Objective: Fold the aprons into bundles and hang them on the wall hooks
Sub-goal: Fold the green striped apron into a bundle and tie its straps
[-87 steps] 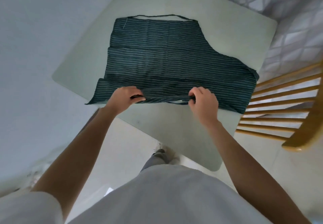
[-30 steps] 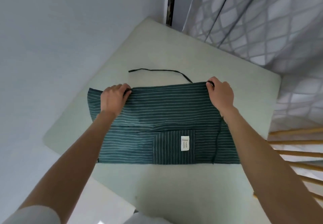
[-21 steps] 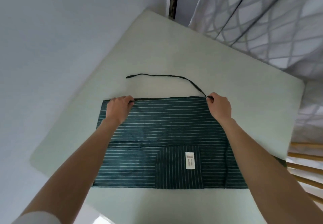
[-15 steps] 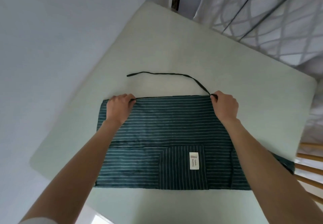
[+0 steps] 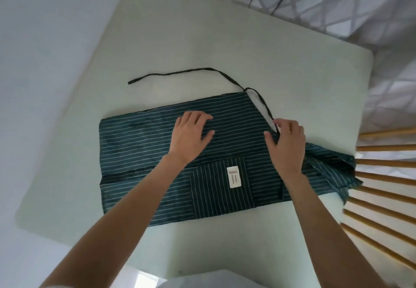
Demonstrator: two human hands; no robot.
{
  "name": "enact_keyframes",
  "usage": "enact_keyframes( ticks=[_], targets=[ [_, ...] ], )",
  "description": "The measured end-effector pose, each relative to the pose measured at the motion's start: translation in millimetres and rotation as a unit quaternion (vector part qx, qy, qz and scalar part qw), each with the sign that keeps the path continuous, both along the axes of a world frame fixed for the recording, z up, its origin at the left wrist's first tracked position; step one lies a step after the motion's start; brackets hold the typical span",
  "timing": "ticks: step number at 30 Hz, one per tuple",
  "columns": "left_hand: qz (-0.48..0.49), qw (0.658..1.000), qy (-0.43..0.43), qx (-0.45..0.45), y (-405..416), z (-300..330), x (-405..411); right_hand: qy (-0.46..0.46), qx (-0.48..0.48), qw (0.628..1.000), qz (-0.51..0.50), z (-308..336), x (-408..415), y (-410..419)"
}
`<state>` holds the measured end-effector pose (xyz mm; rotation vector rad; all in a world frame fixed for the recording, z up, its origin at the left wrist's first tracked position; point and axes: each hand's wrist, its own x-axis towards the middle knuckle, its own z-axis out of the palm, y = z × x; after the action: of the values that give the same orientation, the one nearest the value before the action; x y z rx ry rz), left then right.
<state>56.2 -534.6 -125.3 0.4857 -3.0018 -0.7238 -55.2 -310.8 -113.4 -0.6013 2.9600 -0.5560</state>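
A dark green apron (image 5: 139, 143) with thin white stripes lies folded in half on the pale green table (image 5: 171, 40). Its pocket with a white label (image 5: 234, 177) faces up. A dark strap (image 5: 177, 73) trails from the folded top edge across the table. My left hand (image 5: 191, 138) rests flat on the middle of the apron, fingers spread. My right hand (image 5: 286, 143) lies on the apron's right part, its fingertips pinching the strap where it runs down the right edge. A bunched part of the apron (image 5: 331, 166) hangs over the table's right edge.
A wooden chair (image 5: 387, 188) with slats stands at the table's right side. A grey-white patterned curtain (image 5: 337, 2) hangs behind the table. A plain white wall (image 5: 45, 40) runs along the left. No wall hooks are in view.
Both hands have let go of the folded top edge. The left hand moved inward to lie flat on the middle; the right hand moved down the right edge onto the strap.
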Motion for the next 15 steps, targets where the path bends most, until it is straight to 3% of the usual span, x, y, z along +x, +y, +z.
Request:
enact_keyframes(
  ticks=[4, 7, 10, 15],
  targets=[
    [-0.072, 0.989, -0.13, 0.0, 54, -6, -10, -0.137, 0.101, 0.982, -0.078, -6, 46, 43],
    [-0.1, 0.973, -0.205, -0.029, 76, -18, -7, -0.166, 0.106, 0.977, -0.078, -12, 50, 63],
    [-0.092, 0.971, -0.219, -0.02, 73, -22, -3, -0.148, 0.026, 0.988, -0.029, -11, 31, 63],
    [-0.067, 0.969, -0.238, -0.011, 67, -16, 13, -0.095, -0.134, 0.982, -0.089, 15, -46, 34]
  ],
)
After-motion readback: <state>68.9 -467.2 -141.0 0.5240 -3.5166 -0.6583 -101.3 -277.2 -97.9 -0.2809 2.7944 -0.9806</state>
